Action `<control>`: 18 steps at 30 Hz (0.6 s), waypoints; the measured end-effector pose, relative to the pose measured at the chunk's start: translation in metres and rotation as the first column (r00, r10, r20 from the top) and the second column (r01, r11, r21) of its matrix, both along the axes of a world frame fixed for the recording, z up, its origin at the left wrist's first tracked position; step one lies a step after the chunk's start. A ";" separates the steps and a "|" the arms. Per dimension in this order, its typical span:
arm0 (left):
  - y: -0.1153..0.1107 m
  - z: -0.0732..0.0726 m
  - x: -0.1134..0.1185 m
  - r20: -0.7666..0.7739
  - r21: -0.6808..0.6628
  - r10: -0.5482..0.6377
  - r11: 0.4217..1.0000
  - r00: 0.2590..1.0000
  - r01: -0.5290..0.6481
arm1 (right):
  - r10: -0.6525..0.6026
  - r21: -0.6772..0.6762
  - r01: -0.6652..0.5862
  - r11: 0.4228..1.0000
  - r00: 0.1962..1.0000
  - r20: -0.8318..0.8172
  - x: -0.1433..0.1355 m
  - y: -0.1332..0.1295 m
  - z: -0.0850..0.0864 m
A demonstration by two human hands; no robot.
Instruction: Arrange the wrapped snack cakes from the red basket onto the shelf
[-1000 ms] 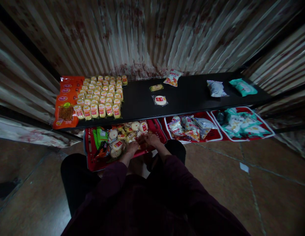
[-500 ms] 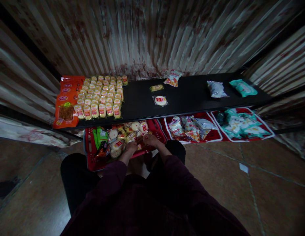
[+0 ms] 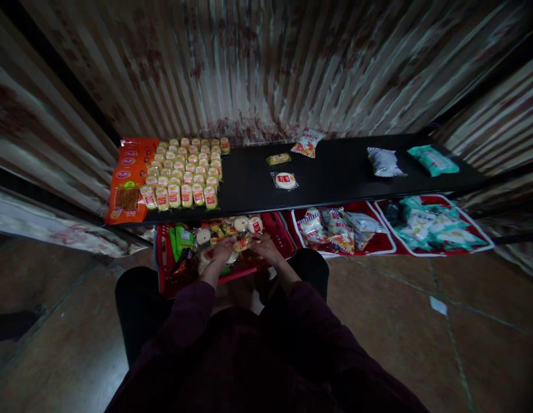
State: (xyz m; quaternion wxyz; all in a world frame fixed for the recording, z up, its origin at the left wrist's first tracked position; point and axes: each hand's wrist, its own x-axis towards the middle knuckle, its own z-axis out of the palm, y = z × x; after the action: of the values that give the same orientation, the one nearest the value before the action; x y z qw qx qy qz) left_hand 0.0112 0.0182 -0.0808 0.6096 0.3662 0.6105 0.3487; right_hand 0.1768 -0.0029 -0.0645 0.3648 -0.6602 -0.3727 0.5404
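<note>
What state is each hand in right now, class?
Left hand: at one end of a small yellow packet; grip cannot be told.
Right hand: at the packet's other end; grip cannot be told.

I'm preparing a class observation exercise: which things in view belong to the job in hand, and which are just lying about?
Job in hand:
left hand, right hand
yellow-wrapped snack between them
red basket below
probably similar yellow packs on black shelf

Likely lying about:
white scrap on floor
lone teal packet on shelf
</note>
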 end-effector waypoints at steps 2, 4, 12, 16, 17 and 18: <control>0.005 0.005 -0.003 0.025 0.019 0.083 0.996 0.996 -0.084 | -0.119 -0.007 0.119 0.993 0.982 -0.144 -0.004 -0.004 0.001; 0.008 0.008 -0.005 0.062 0.024 0.163 0.986 0.985 -0.165 | -0.196 -0.004 0.204 0.979 0.934 -0.298 -0.006 -0.009 0.004; -0.004 0.008 -0.006 0.220 -0.087 0.305 0.952 0.927 -0.292 | -0.225 -0.084 0.213 0.973 0.824 -0.519 -0.020 -0.020 0.012; -0.008 0.013 -0.002 0.286 -0.135 0.371 0.928 0.883 -0.346 | -0.266 -0.093 0.254 0.963 0.824 -0.500 -0.028 -0.020 0.007; -0.008 0.016 0.000 0.298 -0.137 0.384 0.923 0.874 -0.359 | -0.266 -0.085 0.259 0.962 0.826 -0.497 -0.029 -0.021 0.006; -0.008 0.018 0.000 0.305 -0.140 0.394 0.919 0.867 -0.369 | -0.261 -0.072 0.260 0.963 0.830 -0.493 -0.030 -0.021 0.005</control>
State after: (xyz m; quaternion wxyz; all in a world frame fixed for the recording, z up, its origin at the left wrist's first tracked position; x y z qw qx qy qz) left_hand 0.0116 0.0105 -0.0631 0.6350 0.1516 0.5739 0.4944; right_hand 0.1467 -0.0237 -0.0597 0.5181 -0.5431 -0.1721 0.6380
